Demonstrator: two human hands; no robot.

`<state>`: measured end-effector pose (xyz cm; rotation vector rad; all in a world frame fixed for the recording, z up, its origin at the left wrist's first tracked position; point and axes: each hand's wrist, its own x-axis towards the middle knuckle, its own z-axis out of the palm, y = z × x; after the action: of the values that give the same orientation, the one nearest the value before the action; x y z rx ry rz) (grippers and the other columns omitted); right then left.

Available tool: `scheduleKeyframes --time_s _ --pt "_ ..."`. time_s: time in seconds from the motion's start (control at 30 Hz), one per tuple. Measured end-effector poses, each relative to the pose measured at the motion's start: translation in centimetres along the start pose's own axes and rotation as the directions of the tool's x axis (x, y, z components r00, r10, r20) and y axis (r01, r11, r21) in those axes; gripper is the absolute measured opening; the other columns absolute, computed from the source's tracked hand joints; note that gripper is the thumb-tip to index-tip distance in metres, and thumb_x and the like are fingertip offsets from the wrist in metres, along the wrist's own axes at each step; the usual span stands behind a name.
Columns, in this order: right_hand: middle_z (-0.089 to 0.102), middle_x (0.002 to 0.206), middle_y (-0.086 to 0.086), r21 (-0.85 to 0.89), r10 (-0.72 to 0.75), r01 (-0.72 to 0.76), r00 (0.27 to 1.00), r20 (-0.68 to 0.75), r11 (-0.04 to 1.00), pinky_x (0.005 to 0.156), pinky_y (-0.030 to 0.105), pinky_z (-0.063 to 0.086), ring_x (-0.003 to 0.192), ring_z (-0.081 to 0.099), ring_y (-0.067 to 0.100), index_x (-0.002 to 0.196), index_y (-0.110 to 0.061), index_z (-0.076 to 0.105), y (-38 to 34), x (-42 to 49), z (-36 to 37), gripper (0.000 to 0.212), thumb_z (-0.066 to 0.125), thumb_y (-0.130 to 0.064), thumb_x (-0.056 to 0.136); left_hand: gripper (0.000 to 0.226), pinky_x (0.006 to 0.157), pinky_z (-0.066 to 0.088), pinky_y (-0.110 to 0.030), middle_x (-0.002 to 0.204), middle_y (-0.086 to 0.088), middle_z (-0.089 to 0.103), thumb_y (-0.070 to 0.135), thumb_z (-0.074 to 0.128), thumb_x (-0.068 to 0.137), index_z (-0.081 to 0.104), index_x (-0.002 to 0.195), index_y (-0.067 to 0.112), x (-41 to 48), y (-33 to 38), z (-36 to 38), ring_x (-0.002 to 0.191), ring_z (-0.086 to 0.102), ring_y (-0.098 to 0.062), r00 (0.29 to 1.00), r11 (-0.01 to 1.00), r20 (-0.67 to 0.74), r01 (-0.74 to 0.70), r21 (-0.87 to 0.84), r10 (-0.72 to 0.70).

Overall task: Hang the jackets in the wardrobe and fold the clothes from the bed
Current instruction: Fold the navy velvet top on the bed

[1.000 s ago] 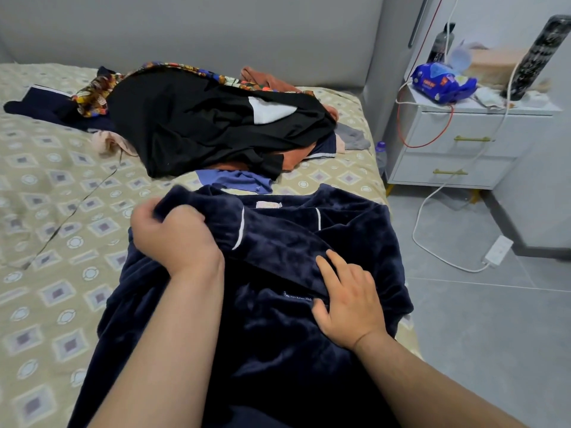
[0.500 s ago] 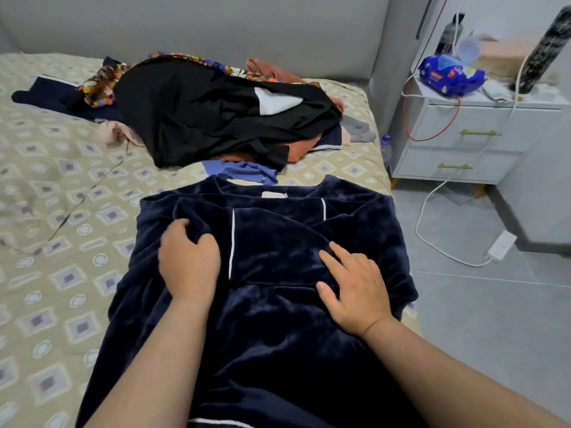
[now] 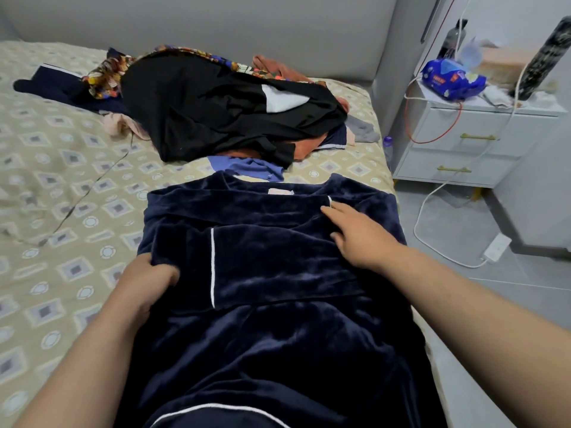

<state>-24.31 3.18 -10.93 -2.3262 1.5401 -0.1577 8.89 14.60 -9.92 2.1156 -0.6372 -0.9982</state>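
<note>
White nightstand [image 3: 482, 125] bears blue wipes pack [image 3: 449, 80]

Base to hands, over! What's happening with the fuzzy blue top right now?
Left hand grips folded sleeve edge of navy top. Right hand flat on it, fingers straight. Clothes pile behind, not blocking.

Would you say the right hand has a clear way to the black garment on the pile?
Probably yes: the right hand rests on the navy robe, and nothing stands between it and the black garment.

robe [image 3: 278, 267] on bed [image 3: 61, 180], clothes pile [image 3: 216, 109] behind
</note>
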Motion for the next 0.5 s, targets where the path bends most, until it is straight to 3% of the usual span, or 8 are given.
scheduleKeyframes --time_s 0.07,0.13,0.17,0.23,0.33,0.4,0.43,0.5 --pt "0.041 0.151 0.006 -0.01 0.107 -0.107 0.984 0.145 0.994 0.11 0.04 0.038 0.134 0.045 0.029 0.155 -0.022 0.029 -0.7 1.6 -0.1 0.063 0.055 -0.036 0.099 0.025 0.07 0.053 -0.036 0.08 -0.012 0.069 0.024 0.071 0.073 0.066 0.09 0.006 0.6 1.0 -0.4 0.071 0.066 -0.029 0.994 0.991 0.094 0.059 -0.121 -0.047" --pt "0.056 0.135 0.007 -0.083 0.165 -0.152 0.969 0.182 0.985 0.102 0.037 0.044 0.123 0.054 0.029 0.141 -0.02 0.049 -1.2 2.3 -0.7 0.052 0.06 -0.041 0.095 0.032 0.083 0.058 -0.047 0.093 -0.01 0.074 0.038 0.076 0.081 0.07 0.099 0.012 0.6 1.8 -0.8 0.083 0.072 -0.032 0.997 0.997 0.075 -0.011 -0.073 0.017" --pt "0.063 0.124 0.005 -0.089 0.168 -0.154 0.971 0.172 0.984 0.095 0.035 0.046 0.116 0.058 0.027 0.128 -0.02 0.06 -1.4 2.5 -1.3 0.04 0.062 -0.04 0.093 0.024 0.085 0.058 -0.049 0.096 -0.011 0.074 0.034 0.073 0.086 0.069 0.1 0.014 0.3 2.1 -1.1 0.084 0.072 -0.032 0.995 0.997 0.072 -0.065 -0.029 0.067" --pt "0.068 0.098 0.001 -0.013 0.157 -0.156 0.986 0.06 0.988 0.08 0.032 0.045 0.099 0.062 0.025 0.096 -0.022 0.067 -1.6 2.5 -2.8 0.014 0.066 -0.036 0.091 0.009 0.079 0.058 -0.045 0.094 -0.009 0.075 0.017 0.059 0.098 0.068 0.099 0.018 -0.4 2.3 -1.8 0.083 0.071 -0.03 0.984 0.99 0.113 -0.136 -0.036 0.139" --pt "0.059 0.07 -0.007 0.292 0.247 -0.173 0.939 -0.24 0.941 0.06 0.029 0.035 0.074 0.057 0.018 0.069 -0.023 0.058 -2.2 3.3 -4.8 0.023 0.07 -0.031 0.088 0.022 0.058 0.055 -0.032 0.075 -0.002 0.073 0.009 0.047 0.103 0.064 0.095 0.021 0.5 3.2 -4.1 0.065 0.07 -0.017 0.98 0.949 0.082 -0.152 -0.276 0.181" --pt "0.061 0.074 -0.003 0.332 0.217 -0.088 0.901 -0.375 0.939 0.063 0.03 0.034 0.078 0.058 0.022 0.076 -0.019 0.064 -3.4 4.8 -5.0 0.015 0.07 -0.026 0.088 0.019 0.052 0.054 -0.031 0.078 -0.005 0.069 0.01 0.047 0.102 0.063 0.095 0.019 2.8 4.7 -5.4 0.061 0.067 -0.017 0.981 0.938 -0.02 -0.19 -0.29 0.193" --pt "0.064 0.086 -0.001 0.319 0.18 -0.045 0.896 -0.406 0.947 0.07 0.029 0.038 0.088 0.061 0.024 0.088 -0.016 0.069 -4.1 5.6 -4.7 0.006 0.068 -0.022 0.089 0.015 0.057 0.054 -0.035 0.085 -0.008 0.068 0.011 0.05 0.101 0.063 0.098 0.017 4.2 5.5 -5.7 0.066 0.066 -0.02 0.981 0.94 -0.063 -0.195 -0.278 0.185" --pt "0.055 0.131 0.01 0.302 0.145 -0.043 0.935 -0.323 0.952 0.098 0.031 0.041 0.118 0.056 0.031 0.131 -0.014 0.059 -4.8 6.5 -3.4 0.039 0.064 -0.019 0.092 0.012 0.073 0.055 -0.043 0.101 -0.014 0.069 0.015 0.057 0.098 0.064 0.108 0.013 6.8 6.6 -5.9 0.079 0.066 -0.026 0.98 0.963 -0.09 -0.19 -0.189 0.175"
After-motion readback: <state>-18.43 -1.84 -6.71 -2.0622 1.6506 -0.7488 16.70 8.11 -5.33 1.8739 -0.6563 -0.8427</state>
